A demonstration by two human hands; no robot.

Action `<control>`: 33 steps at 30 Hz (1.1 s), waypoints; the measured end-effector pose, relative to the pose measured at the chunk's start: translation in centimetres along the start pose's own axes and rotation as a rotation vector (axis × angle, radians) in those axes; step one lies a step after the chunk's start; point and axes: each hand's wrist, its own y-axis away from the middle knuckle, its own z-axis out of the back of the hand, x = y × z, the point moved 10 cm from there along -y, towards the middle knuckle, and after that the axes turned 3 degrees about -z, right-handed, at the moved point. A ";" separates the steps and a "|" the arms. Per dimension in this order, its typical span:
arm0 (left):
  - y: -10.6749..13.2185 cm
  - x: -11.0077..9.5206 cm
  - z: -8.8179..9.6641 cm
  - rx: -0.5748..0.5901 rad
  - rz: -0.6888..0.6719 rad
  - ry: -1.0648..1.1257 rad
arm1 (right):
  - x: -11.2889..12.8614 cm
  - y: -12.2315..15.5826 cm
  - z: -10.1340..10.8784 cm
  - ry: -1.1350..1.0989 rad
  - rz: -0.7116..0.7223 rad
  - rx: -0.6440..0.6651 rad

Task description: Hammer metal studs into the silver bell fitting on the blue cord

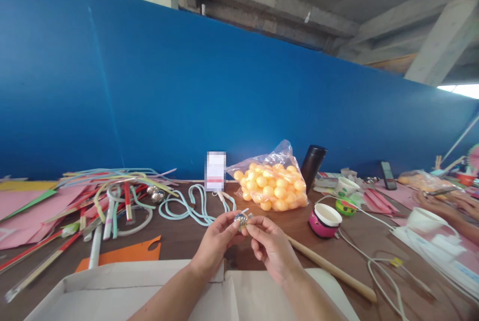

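My left hand (223, 236) is closed around a small shiny silver bell (240, 219), held above the near middle of the table. My right hand (267, 241) pinches at the bell's right side with thumb and forefinger. A thin pale strip sticks up beside the bell; whether it is fixed to it I cannot tell. Beyond the hands lies a coiled light-blue cord (183, 216). A clear bag of orange balls (271, 186) stands just behind them. Under my forearms is a pale cardboard sheet (149, 291).
Left are red-wrapped sticks, tubes, pink paper (41, 216), orange paper (127, 253) and more silver bells (156, 194). Right are a wooden stick (333, 268), pink-wrapped cup (325, 221), black bottle (313, 165), white cable (374, 261) and another person's hands (437, 206). A blue wall (224, 86) rises behind.
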 end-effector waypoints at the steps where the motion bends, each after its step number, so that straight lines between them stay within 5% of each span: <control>1: 0.0 0.0 0.0 0.001 -0.003 -0.002 | 0.0 0.0 0.0 -0.001 0.003 -0.002; 33: -0.3 0.3 0.1 0.046 -0.044 -0.022 | 0.1 0.0 0.2 0.047 0.032 -0.023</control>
